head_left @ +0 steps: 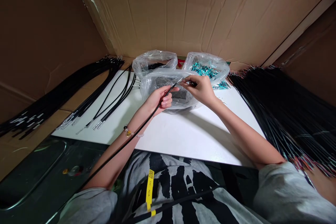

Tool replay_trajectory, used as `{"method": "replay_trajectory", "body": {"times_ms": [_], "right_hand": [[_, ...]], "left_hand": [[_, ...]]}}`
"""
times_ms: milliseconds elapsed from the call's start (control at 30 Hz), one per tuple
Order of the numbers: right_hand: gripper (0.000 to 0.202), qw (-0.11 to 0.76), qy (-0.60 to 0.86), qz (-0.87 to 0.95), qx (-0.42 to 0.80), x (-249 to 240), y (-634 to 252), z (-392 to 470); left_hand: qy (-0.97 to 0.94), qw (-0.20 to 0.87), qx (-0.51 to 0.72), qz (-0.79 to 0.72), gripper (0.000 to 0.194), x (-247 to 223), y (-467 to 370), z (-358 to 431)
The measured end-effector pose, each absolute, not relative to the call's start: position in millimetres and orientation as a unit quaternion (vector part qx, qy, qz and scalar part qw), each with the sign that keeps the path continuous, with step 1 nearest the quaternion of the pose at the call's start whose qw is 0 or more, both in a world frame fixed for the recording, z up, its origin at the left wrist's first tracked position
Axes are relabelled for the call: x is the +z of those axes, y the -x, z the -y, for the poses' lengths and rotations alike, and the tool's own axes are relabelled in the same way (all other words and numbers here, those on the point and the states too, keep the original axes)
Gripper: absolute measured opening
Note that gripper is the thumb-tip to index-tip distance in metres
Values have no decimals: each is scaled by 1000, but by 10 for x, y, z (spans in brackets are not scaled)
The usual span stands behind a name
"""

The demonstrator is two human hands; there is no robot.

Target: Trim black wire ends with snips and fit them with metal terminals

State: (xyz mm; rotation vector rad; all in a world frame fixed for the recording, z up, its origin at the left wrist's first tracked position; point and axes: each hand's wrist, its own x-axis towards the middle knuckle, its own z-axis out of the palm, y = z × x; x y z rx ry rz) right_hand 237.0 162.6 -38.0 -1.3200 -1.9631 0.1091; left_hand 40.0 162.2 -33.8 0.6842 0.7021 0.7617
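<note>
A black cable (136, 132) runs up along my left forearm, and my left hand (163, 98) is closed round it near its end. At the cable's tip, my right hand (198, 87) pinches with thumb and forefinger; a small pale piece shows there, too small to name. Something dark also shows under the curled right fingers. Just beneath both hands stands an open clear plastic bag (151, 89) holding many small dark grey pieces.
Finished-looking black cables (115, 101) lie on the white board (168, 136) at left, with a larger cable bundle (65, 80) beyond. Another cable bundle (286, 101) lies at right. Behind are a bag of teal pieces (203, 70) and another clear bag (154, 57). Cardboard walls (168, 14) enclose the workspace.
</note>
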Motion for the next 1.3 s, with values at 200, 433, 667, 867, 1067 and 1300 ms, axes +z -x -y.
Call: {"method": "replay_trajectory", "body": {"times_ms": [200, 433, 667, 867, 1067, 1300], "right_hand": [[30, 364, 540, 751, 112, -462, -2410, -1751], [40, 300, 563, 761, 121, -394, -2466, -1699], [34, 264, 560, 772, 143, -412, -2452, -1686], [33, 266, 533, 786, 164, -447, -2436, -1708], [36, 276, 500, 795, 203, -449, -2426, -1713], [42, 299, 483, 784, 249, -458, -2415, -1737]], "left_hand": [[-291, 834, 357, -305, 39, -440, -416, -1625], [-265, 836, 362, -316, 32, -523, -386, -1635], [-260, 839, 363, -311, 34, -523, -336, -1642], [-279, 834, 365, -307, 30, -532, -334, -1633], [-310, 818, 367, -315, 36, -536, -364, -1639], [-372, 775, 396, -324, 28, -622, -398, -1691]]}}
